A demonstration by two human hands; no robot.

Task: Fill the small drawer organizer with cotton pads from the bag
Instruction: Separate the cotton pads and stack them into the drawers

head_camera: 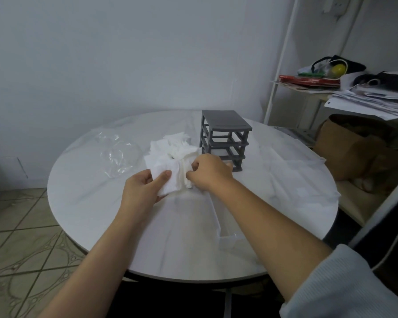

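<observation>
One grey organizer frame (223, 122) beside cotton pads (170, 153); clear bag (117, 153) nearby.

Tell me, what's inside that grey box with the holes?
The grey plastic drawer frame looks empty: its upper slots are open and see-through, with no drawers in them. The right hand covers part of the lowest slot, so I cannot see all of it.

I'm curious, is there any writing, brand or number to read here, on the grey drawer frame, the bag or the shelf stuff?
No text can be read anywhere.
Grey drawer organizer: no label shows.
Clear bag: no print shows.
Cotton pads: plain white.
Red packet at far right: print, if any, too blurred.
Paper stack: too small to read.
</observation>
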